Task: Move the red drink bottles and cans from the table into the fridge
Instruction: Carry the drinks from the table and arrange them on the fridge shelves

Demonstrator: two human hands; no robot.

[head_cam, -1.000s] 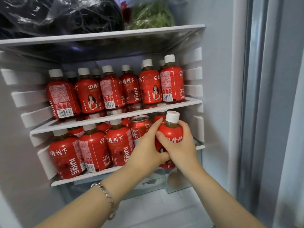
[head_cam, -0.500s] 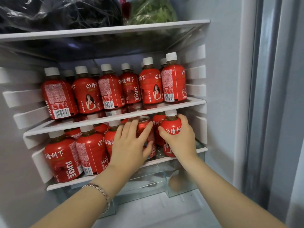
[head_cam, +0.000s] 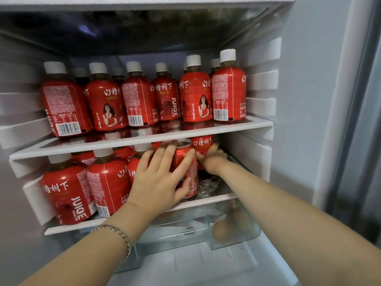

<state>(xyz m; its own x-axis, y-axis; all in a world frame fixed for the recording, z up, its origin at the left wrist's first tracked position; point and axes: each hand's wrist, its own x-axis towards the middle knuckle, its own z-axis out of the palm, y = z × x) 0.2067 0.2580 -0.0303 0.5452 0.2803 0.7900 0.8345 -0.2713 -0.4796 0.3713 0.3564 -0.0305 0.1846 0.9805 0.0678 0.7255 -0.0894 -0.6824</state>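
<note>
Inside an open white fridge (head_cam: pixel 305 100), seen from the person's head looking forward and slightly down, 2 bare arms reach toward the lower of 2 white-edged glass shelves.

On the upper shelf (head_cam: pixel 144 139), a row of red plastic juice bottles with white screw caps (head_cam: pixel 193 89) stands upright, packed side by side, with more bottles behind them. Some labels show white characters, the word JUICE, barcodes and a printed figure.

On the lower shelf (head_cam: pixel 208 200), more of the same red bottles stand at the left, touching one another; the front-left one (head_cam: pixel 66 188) is nearest the camera. To their right stands a red aluminium drink can (head_cam: pixel 186 168), upright near the shelf's front edge.

The left hand (head_cam: pixel 158 180), with a thin metal bracelet (head_cam: pixel 119 236) on its wrist, wraps around the can: fingers (head_cam: pixel 167 155) lie spread across its front and upper part, and the thumb presses its lower right side.

The right hand (head_cam: pixel 212 159) reaches deeper in, just right of the can, and closes around the lower body of 1 red juice bottle (head_cam: pixel 203 144), which stands on the lower shelf behind and right of the can. That bottle's cap is hidden by the upper shelf's edge. The shelf surface in front of this hand is bare glass.

Below the lower shelf sits a clear plastic drawer (head_cam: pixel 237 240) with blurred, rounded pale brown items inside; I cannot tell what they are. Above the upper shelf, another glass shelf (head_cam: pixel 144 2) shows dark, indistinct reflections.
</note>
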